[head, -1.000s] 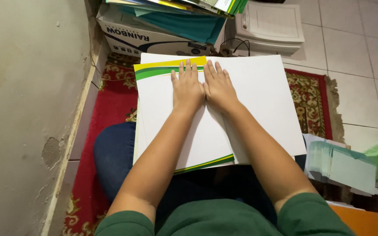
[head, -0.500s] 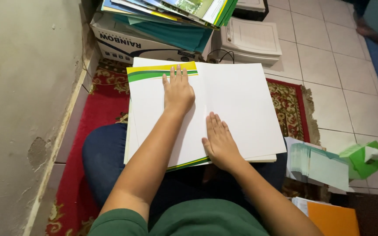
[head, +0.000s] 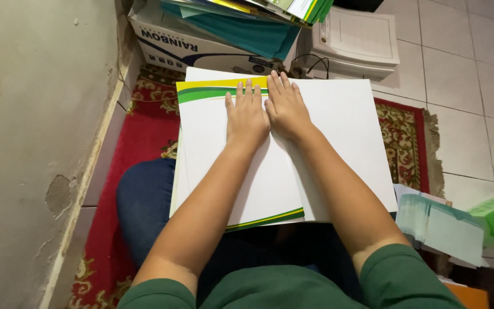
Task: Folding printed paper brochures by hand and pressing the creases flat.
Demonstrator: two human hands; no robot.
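A large white folded sheet with a yellow and green band along its top left lies across my lap. My left hand rests flat on its left half, fingers together and pointing away from me. Beside it, my right hand presses flat near the centre fold, and the two hands touch side by side. Neither hand holds anything. More sheets with green edges lie underneath the top one.
A cardboard box topped with coloured folders stands ahead, next to a white paper stack. A pile of pale green sheets lies on my right. A wall runs along the left, and a red patterned rug covers the tiled floor.
My right hand has slid from the sheet's near edge back up to the top, next to my left hand. The left hand stayed in place.
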